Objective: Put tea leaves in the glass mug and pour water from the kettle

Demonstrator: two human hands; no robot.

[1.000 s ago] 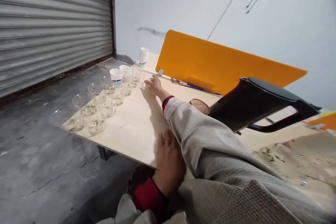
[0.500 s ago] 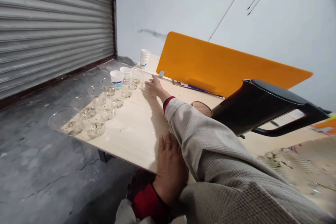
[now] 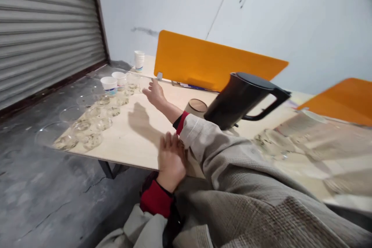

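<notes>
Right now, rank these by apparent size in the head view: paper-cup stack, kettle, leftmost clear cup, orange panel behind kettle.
1. Orange panel
2. Kettle
3. Leftmost clear cup
4. Paper-cup stack

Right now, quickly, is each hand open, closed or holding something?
Left hand: open, palm down at the table edge, nothing visibly held.
Right hand: open, raised over the table, nothing visibly held.

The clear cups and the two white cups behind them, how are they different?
The clear cups are see-through, while the two white cups are opaque with coloured markings. Dark flecks show low in the clear cups; the white cups' contents are hidden. The clear cups outnumber the white cups. Both kinds stand upright, open at the top.
</notes>
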